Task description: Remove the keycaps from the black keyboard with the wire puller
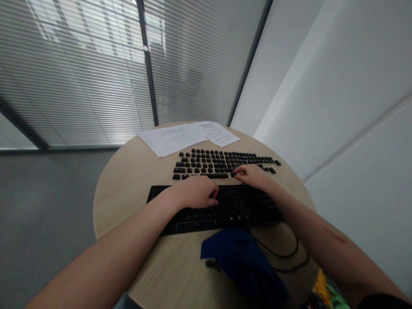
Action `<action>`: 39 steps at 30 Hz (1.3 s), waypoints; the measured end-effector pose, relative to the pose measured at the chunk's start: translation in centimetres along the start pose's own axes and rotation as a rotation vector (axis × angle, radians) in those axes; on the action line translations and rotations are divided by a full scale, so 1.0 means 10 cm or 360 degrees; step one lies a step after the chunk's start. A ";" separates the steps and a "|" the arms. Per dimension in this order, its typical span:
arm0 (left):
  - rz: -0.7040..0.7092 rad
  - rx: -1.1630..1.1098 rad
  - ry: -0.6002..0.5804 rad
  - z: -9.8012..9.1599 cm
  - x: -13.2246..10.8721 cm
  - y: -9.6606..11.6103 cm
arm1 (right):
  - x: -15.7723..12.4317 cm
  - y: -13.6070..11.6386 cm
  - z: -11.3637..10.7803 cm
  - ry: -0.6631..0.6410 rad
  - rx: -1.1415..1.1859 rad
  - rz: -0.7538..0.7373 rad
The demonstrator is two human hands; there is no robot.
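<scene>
A black keyboard base (196,225), stripped of many of its keys, lies across the round table. My left hand (198,192) rests over its upper middle, fingers curled down and thumb drawn in; whatever they may hold is hidden. Beyond the base, loose black keycaps (222,161) are laid out in rows, with a long spacebar keycap (216,175) in the nearest row. At the right end of that spacebar, my right hand (251,175) pinches a small black keycap (233,174) between thumb and fingertips.
Printed paper sheets (175,138) lie at the table's far edge. A dark blue cloth (240,257) sits in front of the base, beside a looping black cable (283,256). The round wooden table (119,193) stands near a white wall and blinds-covered glass.
</scene>
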State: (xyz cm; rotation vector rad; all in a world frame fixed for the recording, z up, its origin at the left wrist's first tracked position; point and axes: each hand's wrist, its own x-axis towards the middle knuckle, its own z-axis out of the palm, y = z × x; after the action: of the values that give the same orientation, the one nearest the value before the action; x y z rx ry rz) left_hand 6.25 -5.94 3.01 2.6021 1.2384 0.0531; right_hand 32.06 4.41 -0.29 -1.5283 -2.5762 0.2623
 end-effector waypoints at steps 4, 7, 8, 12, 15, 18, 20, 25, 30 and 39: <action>-0.0007 -0.0032 -0.0014 0.00 0.00 -0.02 | 0.02 0.03 0.04 -0.0019 -0.0001 0.0003; -0.0007 -0.0035 -0.0028 0.00 0.00 -0.02 | 0.02 0.02 0.06 -0.0026 0.0003 0.0008; -0.0005 -0.0033 -0.0031 0.00 0.00 -0.02 | 0.02 0.02 0.06 -0.0026 0.0006 0.0009; -0.0007 -0.0022 -0.0025 -0.02 -0.01 0.00 | 0.03 0.01 0.07 -0.0022 0.0017 0.0005; 0.0008 -0.0032 -0.0022 -0.02 -0.01 0.00 | 0.02 0.01 0.05 0.0005 0.0038 -0.0001; 0.0021 -0.0050 -0.0009 -0.02 0.00 -0.01 | -0.05 0.01 -0.02 0.0127 0.0096 -0.0008; 0.0021 -0.0057 -0.0005 -0.02 0.00 -0.01 | -0.15 -0.01 -0.09 0.0324 0.0178 -0.0051; 0.0012 -0.0040 -0.0042 -0.03 0.00 -0.01 | -0.55 -0.13 -0.31 0.0819 0.1099 -0.0052; 0.0015 -0.0030 -0.0036 -0.02 0.02 -0.01 | -0.82 -0.28 -0.28 0.0570 0.1965 -0.0011; -0.0055 -0.0030 -0.0094 -0.02 0.04 0.01 | -1.06 -0.35 0.01 -0.0263 0.1925 -0.0129</action>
State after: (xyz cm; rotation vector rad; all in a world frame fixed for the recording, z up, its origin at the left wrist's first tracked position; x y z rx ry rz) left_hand 6.54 -5.66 3.21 2.5467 1.2561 -0.0181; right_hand 34.13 -6.59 0.07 -0.9054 -1.8096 1.5909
